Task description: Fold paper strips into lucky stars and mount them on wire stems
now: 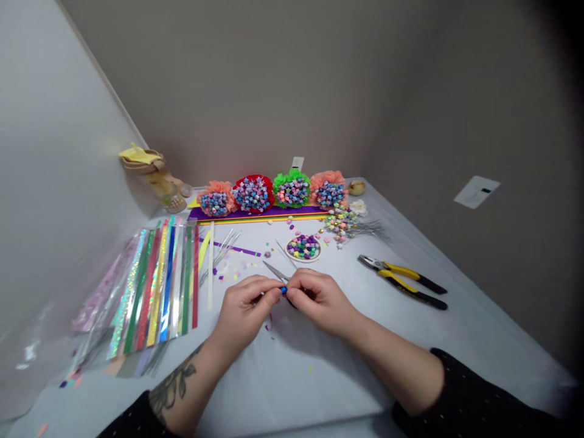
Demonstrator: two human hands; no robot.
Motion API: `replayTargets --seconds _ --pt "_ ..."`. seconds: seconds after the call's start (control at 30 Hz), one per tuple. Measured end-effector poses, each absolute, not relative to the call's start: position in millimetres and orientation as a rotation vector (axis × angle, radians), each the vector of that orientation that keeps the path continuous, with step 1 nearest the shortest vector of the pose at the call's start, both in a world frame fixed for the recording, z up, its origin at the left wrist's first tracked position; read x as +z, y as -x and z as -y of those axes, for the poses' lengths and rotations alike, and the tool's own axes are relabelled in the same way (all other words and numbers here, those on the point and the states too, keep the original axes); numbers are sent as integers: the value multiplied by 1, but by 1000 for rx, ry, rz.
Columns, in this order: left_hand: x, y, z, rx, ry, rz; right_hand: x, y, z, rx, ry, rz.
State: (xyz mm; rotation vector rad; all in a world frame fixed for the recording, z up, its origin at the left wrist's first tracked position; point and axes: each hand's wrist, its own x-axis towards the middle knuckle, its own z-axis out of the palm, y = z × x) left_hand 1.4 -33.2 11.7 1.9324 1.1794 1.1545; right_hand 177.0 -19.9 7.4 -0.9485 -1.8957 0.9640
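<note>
Between the fingertips of both hands is a small folded blue paper piece (283, 290), possibly a paper star. My left hand (250, 304) pinches it from the left, thumb against index finger. From the other side my right hand (319, 299) pinches it too. Scissors (275, 271) lie on the table just behind the hands, with their handles mostly hidden by my right hand. Past them stands a small dish (303, 258) filled with purple, green and pink paper stars (303, 246).
Shiny coloured paper strips (152, 286) lie at left. Yellow-handled pliers (404, 281) rest at right, below thin wires (370, 230). Bouquets of paper stars, including one in red paper (272, 193), line the back. A wooden mannequin hand (159, 182) stands back left.
</note>
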Motion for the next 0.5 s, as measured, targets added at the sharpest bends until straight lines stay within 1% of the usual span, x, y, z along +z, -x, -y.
replayTargets --seconds 0.13,0.5 --pt "11 -1 33 1133 -1933 -1176 6 -179 20 823 890 1993" --pt "3 -3 35 1118 -1814 -1202 0 -179 17 667 820 2052"
